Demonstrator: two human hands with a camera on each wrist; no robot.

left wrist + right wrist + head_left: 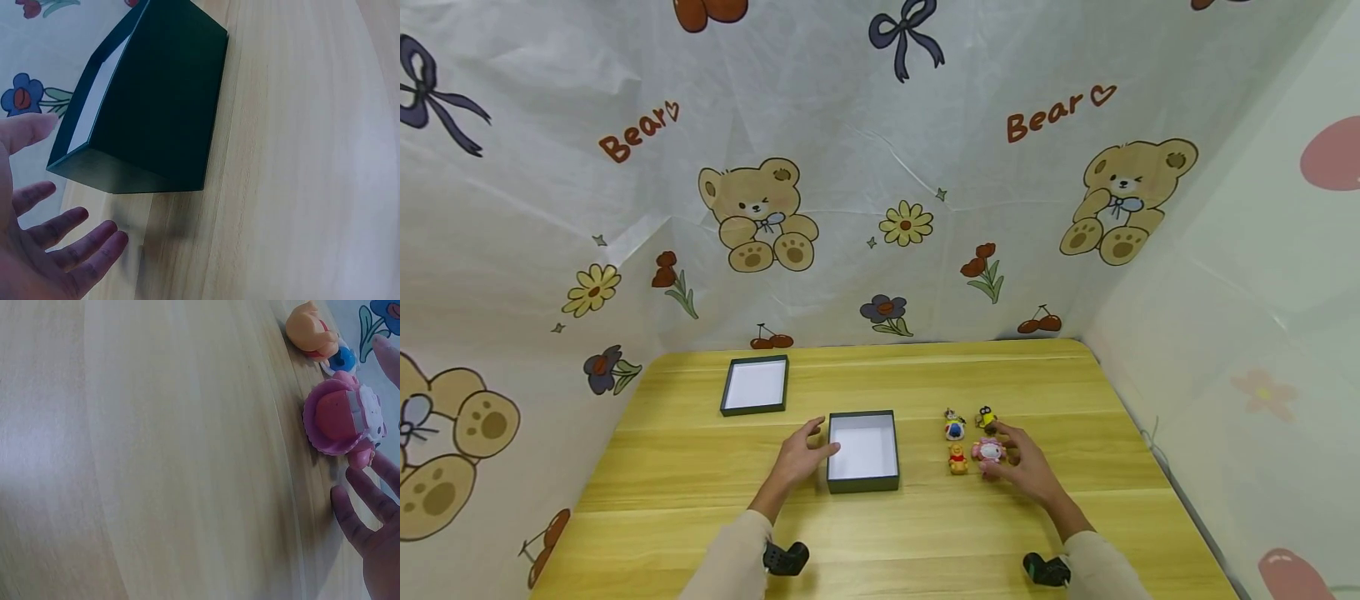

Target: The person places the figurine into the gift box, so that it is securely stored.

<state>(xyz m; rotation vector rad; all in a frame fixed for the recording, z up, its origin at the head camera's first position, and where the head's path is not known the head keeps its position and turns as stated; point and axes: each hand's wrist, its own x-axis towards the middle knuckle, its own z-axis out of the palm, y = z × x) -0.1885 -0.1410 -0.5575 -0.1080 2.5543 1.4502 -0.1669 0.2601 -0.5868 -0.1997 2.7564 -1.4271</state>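
Observation:
An uncovered dark green box [862, 486] with a white inside sits on the table before me. Beside its left wall is my left hand [800, 458], fingers spread and nothing in them; the left wrist view has the box [162, 94] just past the fingertips. My right hand [1026, 468] reaches around a pink figurine [989, 451], thumb and fingers apart on either side of it. In the right wrist view the fingertips come right up to the pink figurine [337, 419], which rests on the table.
Close by stand a yellow bear figurine in red [957, 460], a white and blue figurine [954, 427] and a yellow and black figurine [986, 417]. Farther back on the left lies a shallow box lid [754, 408], white side up. A printed cloth [850, 125] hangs behind the table.

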